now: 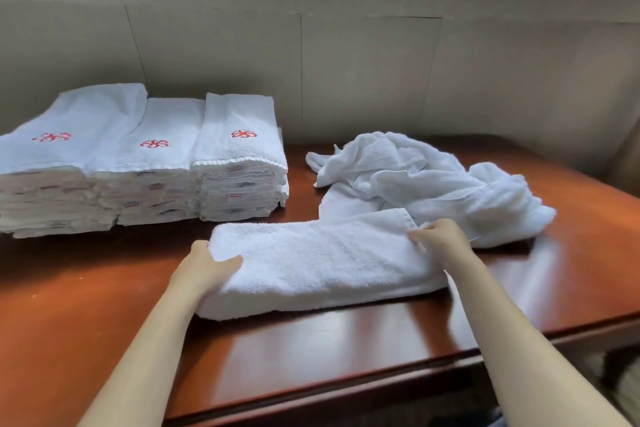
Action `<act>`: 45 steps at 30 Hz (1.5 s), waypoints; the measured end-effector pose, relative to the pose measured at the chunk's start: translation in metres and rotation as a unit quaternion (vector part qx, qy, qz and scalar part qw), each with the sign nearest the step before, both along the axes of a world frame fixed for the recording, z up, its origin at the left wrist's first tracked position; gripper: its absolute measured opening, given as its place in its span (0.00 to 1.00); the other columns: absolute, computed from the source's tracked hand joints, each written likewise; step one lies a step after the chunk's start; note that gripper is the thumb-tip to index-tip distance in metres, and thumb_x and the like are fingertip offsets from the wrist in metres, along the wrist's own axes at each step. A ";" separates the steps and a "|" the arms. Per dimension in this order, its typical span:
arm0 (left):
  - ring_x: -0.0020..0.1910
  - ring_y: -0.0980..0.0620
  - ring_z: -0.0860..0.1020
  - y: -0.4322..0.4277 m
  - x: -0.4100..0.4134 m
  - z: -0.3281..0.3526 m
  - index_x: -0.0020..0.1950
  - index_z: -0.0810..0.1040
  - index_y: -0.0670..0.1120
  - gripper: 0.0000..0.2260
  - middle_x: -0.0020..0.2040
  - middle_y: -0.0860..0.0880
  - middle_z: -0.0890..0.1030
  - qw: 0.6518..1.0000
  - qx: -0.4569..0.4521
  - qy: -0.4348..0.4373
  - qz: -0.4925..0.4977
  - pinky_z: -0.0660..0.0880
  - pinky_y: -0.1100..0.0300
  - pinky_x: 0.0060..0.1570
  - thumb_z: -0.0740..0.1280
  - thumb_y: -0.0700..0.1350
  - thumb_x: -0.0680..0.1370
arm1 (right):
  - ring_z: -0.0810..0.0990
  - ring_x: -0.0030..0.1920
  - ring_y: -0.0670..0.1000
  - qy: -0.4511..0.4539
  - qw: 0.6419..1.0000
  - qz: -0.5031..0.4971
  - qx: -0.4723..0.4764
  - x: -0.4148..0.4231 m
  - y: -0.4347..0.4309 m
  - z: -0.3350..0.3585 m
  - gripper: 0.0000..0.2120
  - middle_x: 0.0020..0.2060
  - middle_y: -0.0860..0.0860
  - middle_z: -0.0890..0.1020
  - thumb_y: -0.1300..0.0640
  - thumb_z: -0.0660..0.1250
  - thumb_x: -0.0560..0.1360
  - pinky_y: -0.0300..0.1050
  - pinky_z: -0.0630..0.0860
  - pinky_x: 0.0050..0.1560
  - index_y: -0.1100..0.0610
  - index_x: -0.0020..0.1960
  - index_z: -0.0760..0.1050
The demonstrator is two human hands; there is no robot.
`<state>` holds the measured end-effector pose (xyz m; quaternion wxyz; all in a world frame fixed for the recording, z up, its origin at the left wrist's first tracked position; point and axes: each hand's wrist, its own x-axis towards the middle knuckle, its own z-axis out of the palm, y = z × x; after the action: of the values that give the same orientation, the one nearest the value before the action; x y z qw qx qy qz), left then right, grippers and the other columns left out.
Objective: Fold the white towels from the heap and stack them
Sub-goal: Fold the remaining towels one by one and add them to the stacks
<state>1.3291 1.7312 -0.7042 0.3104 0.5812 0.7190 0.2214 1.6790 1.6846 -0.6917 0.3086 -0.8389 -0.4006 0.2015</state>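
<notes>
A half-folded white towel [322,260] lies as a long band across the near middle of the wooden table [311,350], square to the person, probably so the next fold can be brought end to end. The left hand [204,270] grips the towel's left end, thumb on top and fingers tucked underneath, while the right hand [440,237] pinches the far right corner; the hands are well apart, one at each end, which keeps the band taut and flat. To the right and farther back, the heap of unfolded towels [433,180] touches the band, within easy reach. At far left, three stacks of folded towels [138,163] stand side by side, red emblems up.
</notes>
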 end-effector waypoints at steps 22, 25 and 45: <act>0.42 0.48 0.79 -0.008 -0.005 0.008 0.50 0.75 0.42 0.25 0.44 0.47 0.80 0.991 -0.077 -0.109 -0.021 0.73 0.57 0.40 0.75 0.55 0.61 | 0.75 0.59 0.59 -0.125 0.990 -0.001 -0.062 -0.002 -0.014 0.001 0.11 0.55 0.58 0.78 0.58 0.64 0.75 0.47 0.71 0.51 0.60 0.56 0.72; 0.36 0.48 0.80 -0.008 -0.004 0.007 0.44 0.78 0.41 0.11 0.36 0.45 0.82 0.981 -0.079 -0.176 -0.005 0.72 0.59 0.34 0.75 0.45 0.70 | 0.69 0.64 0.62 -0.229 0.971 0.018 -0.067 -0.020 -0.015 0.008 0.18 0.63 0.59 0.71 0.62 0.61 0.75 0.51 0.70 0.58 0.59 0.65 0.67; 0.57 0.51 0.74 -0.030 0.008 0.035 0.64 0.70 0.48 0.15 0.57 0.47 0.75 0.870 0.204 -0.448 -0.013 0.70 0.60 0.52 0.66 0.45 0.78 | 0.78 0.42 0.51 0.117 0.901 0.256 0.330 -0.172 -0.023 0.044 0.04 0.40 0.53 0.80 0.60 0.61 0.79 0.51 0.74 0.45 0.59 0.50 0.74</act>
<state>1.3370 1.7016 -0.6697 0.4764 0.4795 0.4338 0.5958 1.5071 1.6615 -0.6475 0.5500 -0.5285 -0.6058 0.2264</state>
